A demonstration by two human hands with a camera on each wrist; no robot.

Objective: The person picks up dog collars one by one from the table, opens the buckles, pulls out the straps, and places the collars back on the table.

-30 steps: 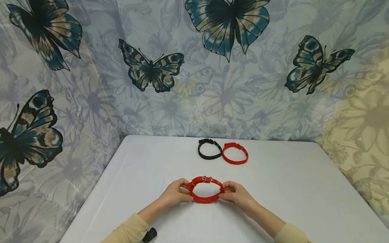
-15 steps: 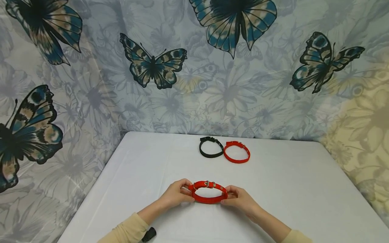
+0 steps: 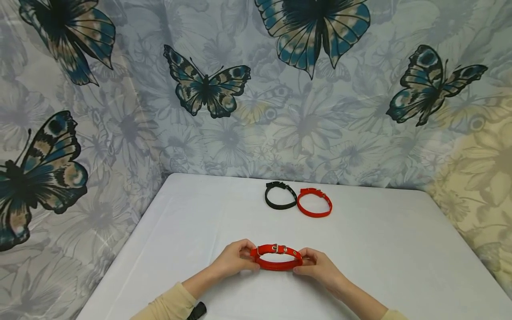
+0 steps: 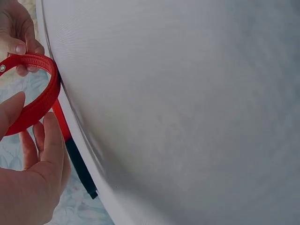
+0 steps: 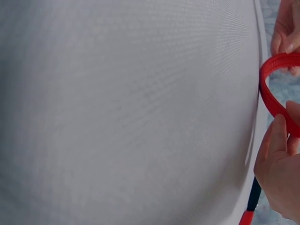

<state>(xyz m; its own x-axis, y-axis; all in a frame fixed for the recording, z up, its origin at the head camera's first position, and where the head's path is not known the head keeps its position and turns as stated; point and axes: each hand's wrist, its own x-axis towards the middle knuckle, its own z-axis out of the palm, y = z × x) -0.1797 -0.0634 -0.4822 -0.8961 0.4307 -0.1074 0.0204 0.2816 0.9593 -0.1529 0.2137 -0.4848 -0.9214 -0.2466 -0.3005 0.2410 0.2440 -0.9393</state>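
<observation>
Both hands hold a red buckled collar (image 3: 277, 266) by its opposite sides, near the front of the white table. My left hand (image 3: 236, 258) pinches the left side of its band between thumb and fingers, and my right hand (image 3: 320, 266) grips the right side in the same way. Metal buckle and eyelets show on the far part of the loop, which is closed. In the left wrist view the collar's band (image 4: 52, 89) curves between the two hands. From the right wrist, the right hand (image 5: 281, 176) appears low on the band (image 5: 267, 89).
Farther back on the white table (image 3: 192, 209) lie a black collar (image 3: 281, 206) and a second red collar (image 3: 315, 214), side by side. A small black object (image 3: 197, 310) shows beside the left sleeve (image 3: 170, 302). A butterfly-patterned cloth (image 3: 240, 146) hangs behind the table.
The held collar has tipped, its buckle side coming lower toward the near band so the loop looks narrower. Both hands keep their hold. The head view has shifted slightly.
</observation>
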